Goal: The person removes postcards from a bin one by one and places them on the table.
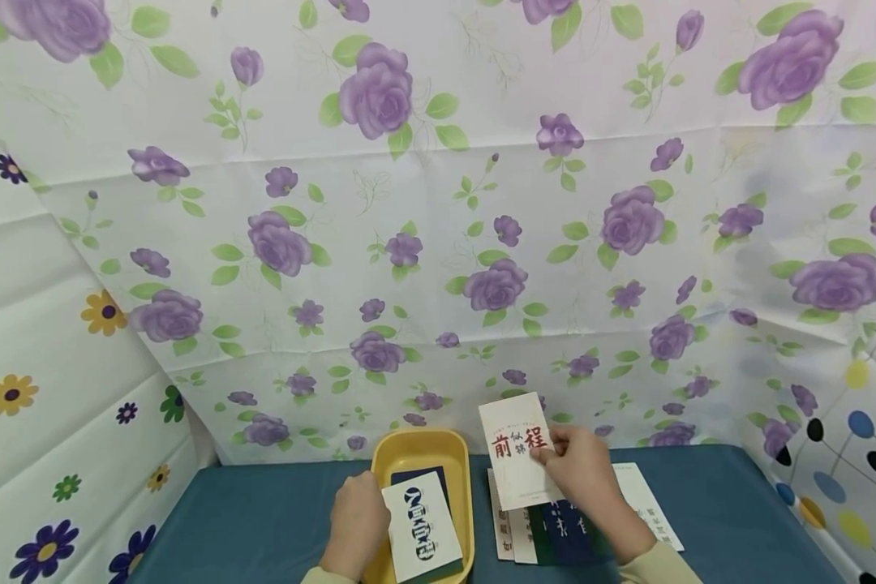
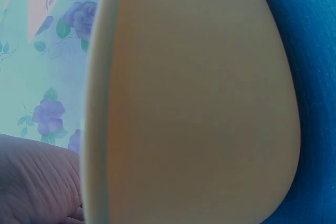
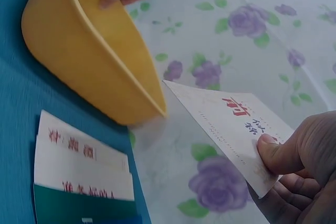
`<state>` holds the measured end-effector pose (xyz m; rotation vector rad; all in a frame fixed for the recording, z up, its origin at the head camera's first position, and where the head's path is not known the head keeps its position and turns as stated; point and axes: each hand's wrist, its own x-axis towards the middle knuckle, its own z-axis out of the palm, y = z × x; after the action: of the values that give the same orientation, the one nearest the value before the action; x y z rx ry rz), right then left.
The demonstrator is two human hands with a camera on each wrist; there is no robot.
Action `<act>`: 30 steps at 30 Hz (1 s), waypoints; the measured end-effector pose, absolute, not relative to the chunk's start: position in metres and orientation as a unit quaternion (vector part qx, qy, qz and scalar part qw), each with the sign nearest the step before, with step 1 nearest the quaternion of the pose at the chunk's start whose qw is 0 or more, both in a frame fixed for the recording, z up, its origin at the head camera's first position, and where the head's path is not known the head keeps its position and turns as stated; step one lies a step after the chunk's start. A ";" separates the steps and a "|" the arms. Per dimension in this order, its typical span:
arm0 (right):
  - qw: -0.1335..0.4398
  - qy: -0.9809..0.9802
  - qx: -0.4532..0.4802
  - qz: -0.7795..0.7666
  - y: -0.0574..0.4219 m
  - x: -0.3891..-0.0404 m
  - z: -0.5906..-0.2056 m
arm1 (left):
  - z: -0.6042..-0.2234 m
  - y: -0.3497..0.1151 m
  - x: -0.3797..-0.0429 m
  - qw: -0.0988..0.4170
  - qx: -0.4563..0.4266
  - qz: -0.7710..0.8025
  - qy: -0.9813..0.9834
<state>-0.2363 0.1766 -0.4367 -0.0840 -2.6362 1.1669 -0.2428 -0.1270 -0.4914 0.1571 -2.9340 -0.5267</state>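
The right grip [image 1: 580,470] pinches the white card [image 1: 513,470], jutting to its left; slack pressure could drop it. The left grip [image 1: 359,513] (curled on the edge of the yellow basket [image 3: 65,61]) might tip it by pulling.

Your head view: bright; cloth [image 1: 438,195] faintly shadowed toward three o'clock. Your left-wrist view: dim, bluish, tub [image 2: 205,98] soft-focused.

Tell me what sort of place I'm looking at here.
Probably a makeshift tabletop booth, though the wider room is hidden: a purple-flowered sheet forms the backdrop behind a teal table surface, which bears a yellow bin and overlapping printed cards.
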 end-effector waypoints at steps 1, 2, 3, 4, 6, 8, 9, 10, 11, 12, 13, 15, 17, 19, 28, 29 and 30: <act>0.131 -0.907 -0.031 0.399 0.180 -0.236 -0.437 | -0.491 -0.127 -0.243 0.078 0.052 -0.177 -0.980; 0.133 -0.908 -0.033 0.397 0.184 -0.236 -0.437 | -0.491 -0.127 -0.243 0.079 0.051 -0.177 -0.980; 0.133 -0.907 -0.033 0.398 0.187 -0.236 -0.436 | -0.490 -0.127 -0.243 0.080 0.051 -0.176 -0.980; 0.134 -0.907 -0.035 0.398 0.191 -0.236 -0.436 | -0.489 -0.127 -0.243 0.079 0.050 -0.176 -0.980; 0.136 -0.909 -0.037 0.393 0.197 -0.236 -0.436 | -0.488 -0.127 -0.242 0.076 0.051 -0.175 -0.980; 0.131 -0.911 -0.042 0.390 0.204 -0.235 -0.435 | -0.487 -0.126 -0.241 0.076 0.050 -0.174 -0.981; 0.129 -0.912 -0.045 0.388 0.208 -0.234 -0.435 | -0.487 -0.126 -0.241 0.074 0.050 -0.174 -0.981; 0.123 -0.912 -0.048 0.387 0.211 -0.234 -0.435 | -0.487 -0.126 -0.241 0.074 0.050 -0.173 -0.981; 0.121 -0.913 -0.051 0.385 0.215 -0.233 -0.434 | -0.488 -0.126 -0.241 0.074 0.051 -0.172 -0.981; 0.117 -0.914 -0.054 0.384 0.218 -0.232 -0.434 | -0.488 -0.126 -0.241 0.074 0.051 -0.172 -0.981; 0.114 -0.915 -0.058 0.383 0.222 -0.232 -0.433 | -0.488 -0.126 -0.241 0.074 0.053 -0.172 -0.981; 0.114 -0.917 -0.062 0.378 0.229 -0.230 -0.433 | -0.489 -0.126 -0.242 0.074 0.055 -0.172 -0.981; 0.115 -0.919 -0.067 0.371 0.237 -0.230 -0.432 | -0.490 -0.126 -0.242 0.071 0.057 -0.173 -0.981; 0.115 -0.920 -0.072 0.367 0.244 -0.228 -0.431 | -0.489 -0.126 -0.241 0.068 0.058 -0.173 -0.981; 0.132 -0.928 -0.088 0.336 0.284 -0.226 -0.432 | -0.487 -0.125 -0.240 0.075 0.057 -0.176 -0.980; 0.135 -0.929 -0.091 0.333 0.288 -0.226 -0.433 | -0.487 -0.125 -0.239 0.074 0.057 -0.176 -0.980; 0.138 -0.930 -0.095 0.328 0.293 -0.226 -0.434 | -0.487 -0.125 -0.239 0.073 0.057 -0.178 -0.980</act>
<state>-0.2256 0.2927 -0.4344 -0.2736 -2.6890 0.9480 -0.2392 -0.1245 -0.4867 0.1721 -2.9423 -0.5343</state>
